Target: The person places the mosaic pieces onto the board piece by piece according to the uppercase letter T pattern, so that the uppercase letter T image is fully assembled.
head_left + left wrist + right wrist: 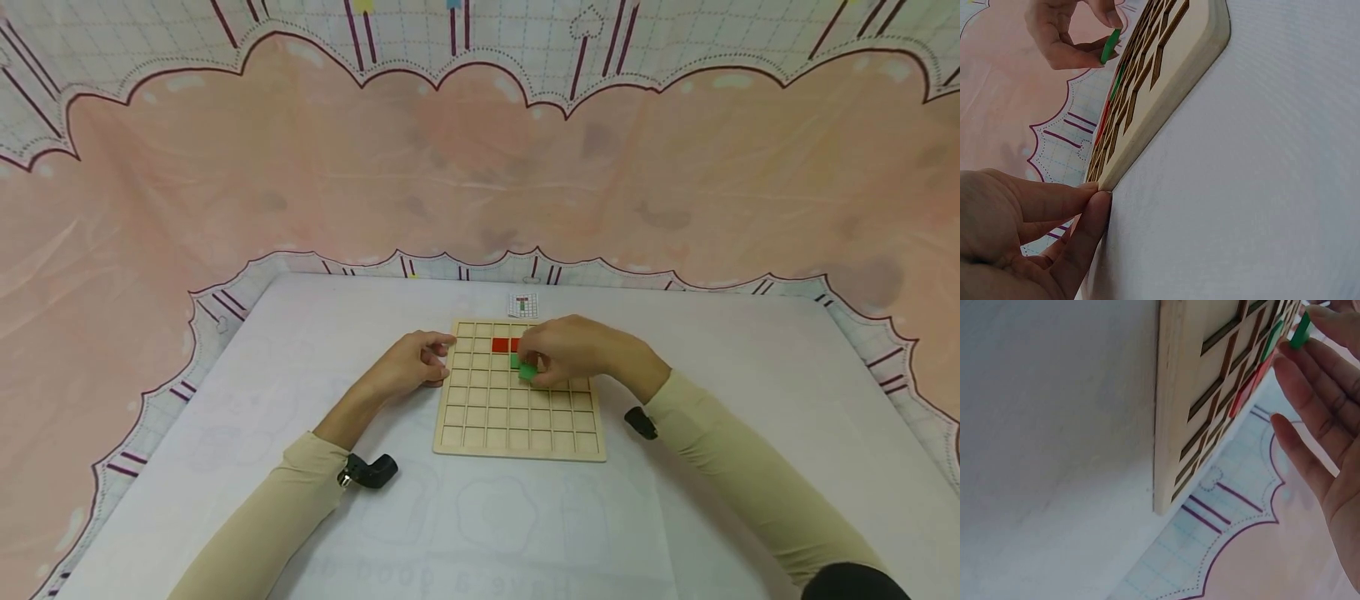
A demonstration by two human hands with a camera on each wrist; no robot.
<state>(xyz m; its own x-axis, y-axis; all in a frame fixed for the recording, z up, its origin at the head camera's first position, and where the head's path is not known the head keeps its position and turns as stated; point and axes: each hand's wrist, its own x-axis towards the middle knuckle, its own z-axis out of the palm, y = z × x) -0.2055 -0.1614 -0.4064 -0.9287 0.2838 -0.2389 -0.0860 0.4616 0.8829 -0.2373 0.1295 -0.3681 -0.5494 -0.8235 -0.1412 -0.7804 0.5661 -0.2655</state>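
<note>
A wooden grid board (497, 417) lies on the white tabletop, with red tiles (499, 345) in one row and a green tile (514, 361) in a cell just below. My right hand (576, 348) is over the board and pinches another green tile (528, 372) between thumb and fingertips. In the right wrist view this held tile (1300, 330) is tilted on edge, just off the grid. At the board's left side, my left hand (408, 364) grips the edge; the left wrist view shows its thumb and finger (1088, 234) pinching the rim near a corner.
Beyond the board's far edge lies a small printed card (522, 305) with a coloured grid pattern. A white cloth (465, 525) covers the table. Behind it hangs a peach and white patterned curtain (480, 183). Small black devices (372, 472) sit at both wrists.
</note>
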